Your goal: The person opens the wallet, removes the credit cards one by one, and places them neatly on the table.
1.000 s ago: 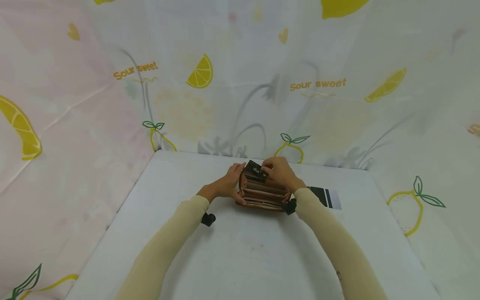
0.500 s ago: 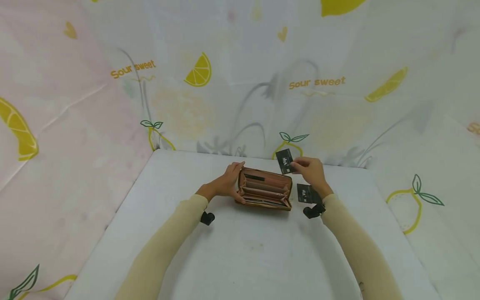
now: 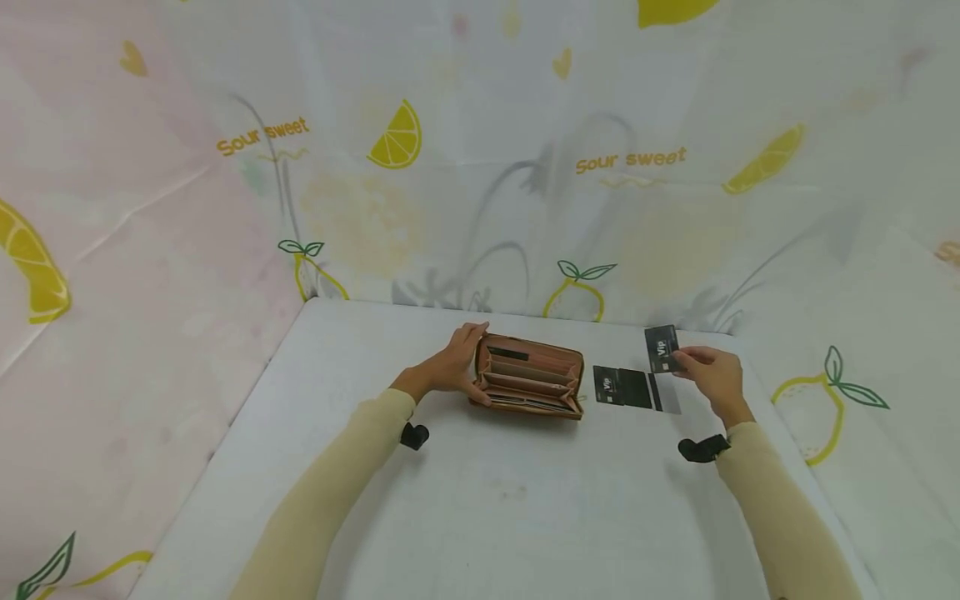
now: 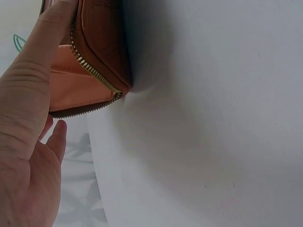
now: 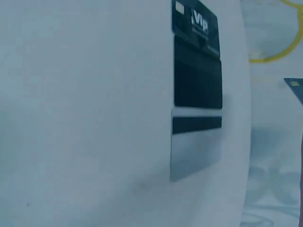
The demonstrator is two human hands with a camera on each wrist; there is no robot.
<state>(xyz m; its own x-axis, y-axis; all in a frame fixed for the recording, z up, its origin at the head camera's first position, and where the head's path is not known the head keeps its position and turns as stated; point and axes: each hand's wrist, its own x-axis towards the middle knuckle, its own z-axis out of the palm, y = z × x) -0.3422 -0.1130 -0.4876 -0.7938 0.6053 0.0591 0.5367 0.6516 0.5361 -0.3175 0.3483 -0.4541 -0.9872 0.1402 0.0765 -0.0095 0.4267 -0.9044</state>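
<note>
My left hand (image 3: 448, 364) grips the left end of a brown zip-around wallet (image 3: 543, 409), thumb at the front edge and fingers at the back. The wallet stands open, showing several pleated compartments; a dark strip (image 3: 508, 354) shows in its rear one. In the left wrist view, the brass zip teeth (image 4: 94, 73) run along the wallet's gaping end, beside my thumb. Off to the right, my right hand (image 3: 716, 375) pinches a black VIP card (image 3: 660, 348) by its lower right corner. That card sits up behind a row of cards, and its corner enters the right wrist view's edge.
Three cards lie in a row right of the wallet: a black VIP card (image 3: 607, 386), a plain black one (image 3: 636, 389) and a whitish one with a dark stripe (image 5: 195, 151). The white table (image 3: 480, 500) meets a lemon-print cloth backdrop (image 3: 480, 233) behind.
My right hand has drawn the black VIP card out from over the wallet and carried it rightward past the row of cards. My left hand keeps its grip on the wallet.
</note>
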